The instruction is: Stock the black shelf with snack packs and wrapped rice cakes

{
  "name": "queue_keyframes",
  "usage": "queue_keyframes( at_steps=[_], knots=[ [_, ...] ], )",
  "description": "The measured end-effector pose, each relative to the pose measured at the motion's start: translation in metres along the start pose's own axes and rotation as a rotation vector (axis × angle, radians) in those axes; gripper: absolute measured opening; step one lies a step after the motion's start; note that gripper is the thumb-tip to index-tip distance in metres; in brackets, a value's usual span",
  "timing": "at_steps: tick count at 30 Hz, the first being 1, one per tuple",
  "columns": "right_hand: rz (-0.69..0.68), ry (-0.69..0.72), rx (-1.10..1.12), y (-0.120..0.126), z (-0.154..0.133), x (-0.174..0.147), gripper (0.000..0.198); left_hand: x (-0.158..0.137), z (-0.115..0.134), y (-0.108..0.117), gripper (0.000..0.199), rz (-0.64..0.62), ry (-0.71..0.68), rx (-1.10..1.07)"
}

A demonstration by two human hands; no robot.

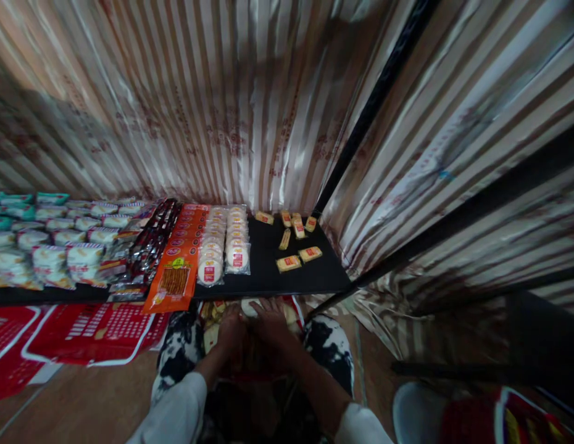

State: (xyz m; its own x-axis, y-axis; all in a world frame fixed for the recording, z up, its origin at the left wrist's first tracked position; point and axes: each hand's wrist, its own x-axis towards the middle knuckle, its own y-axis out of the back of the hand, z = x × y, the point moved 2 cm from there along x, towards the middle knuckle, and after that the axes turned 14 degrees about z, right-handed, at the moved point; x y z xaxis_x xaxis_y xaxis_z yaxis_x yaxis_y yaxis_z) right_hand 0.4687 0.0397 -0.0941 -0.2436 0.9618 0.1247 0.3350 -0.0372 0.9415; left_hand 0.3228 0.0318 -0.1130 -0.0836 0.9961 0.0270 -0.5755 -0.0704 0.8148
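Between my knees is an opened red bag (297, 306) with several yellowish snack packets (212, 336) inside. Both my hands reach down into it, just below the front edge of the black shelf (263, 282). A white round cracker packet (250, 307) shows between them. My right hand (272, 324) has its bent fingers at this packet's right edge and appears to grip it. My left hand (231, 328) is beside the packet on the left, among the yellowish packets; its fingertips are blurred and partly hidden.
On the shelf stand rows of white cracker packets (210, 268), orange packets (176, 274), dark shiny packets (150, 246) and white bagged snacks (86, 262). Small yellow packets (288, 263) lie scattered at right. A black post (361, 139) rises there. Red bags (97, 333) lie below left.
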Motion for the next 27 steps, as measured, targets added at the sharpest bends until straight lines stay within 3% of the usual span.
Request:
queue_keyframes(
  at_steps=[5, 13, 17, 21, 27],
  knots=[
    [-0.034, 0.067, 0.036, -0.006, -0.008, -0.011, 0.045, -0.012, -0.007, 0.005, 0.05, 0.003, -0.015, 0.001],
    [0.002, 0.028, 0.114, 0.008, -0.023, -0.02, 0.038, -0.026, -0.003, 0.022, 0.044, 0.026, 0.009, 0.057],
    [0.023, -0.079, 0.109, 0.014, -0.022, -0.009, 0.038, -0.023, -0.012, 0.031, 0.047, 0.132, 0.004, 0.15],
    [0.009, -0.161, -0.038, 0.012, -0.017, 0.008, 0.047, -0.012, -0.029, 0.034, 0.048, 0.262, -0.021, 0.267],
    [-0.13, -0.19, -0.192, 0.001, -0.015, 0.037, 0.052, 0.015, -0.037, 0.033, 0.037, 0.284, -0.011, 0.328]
  ],
)
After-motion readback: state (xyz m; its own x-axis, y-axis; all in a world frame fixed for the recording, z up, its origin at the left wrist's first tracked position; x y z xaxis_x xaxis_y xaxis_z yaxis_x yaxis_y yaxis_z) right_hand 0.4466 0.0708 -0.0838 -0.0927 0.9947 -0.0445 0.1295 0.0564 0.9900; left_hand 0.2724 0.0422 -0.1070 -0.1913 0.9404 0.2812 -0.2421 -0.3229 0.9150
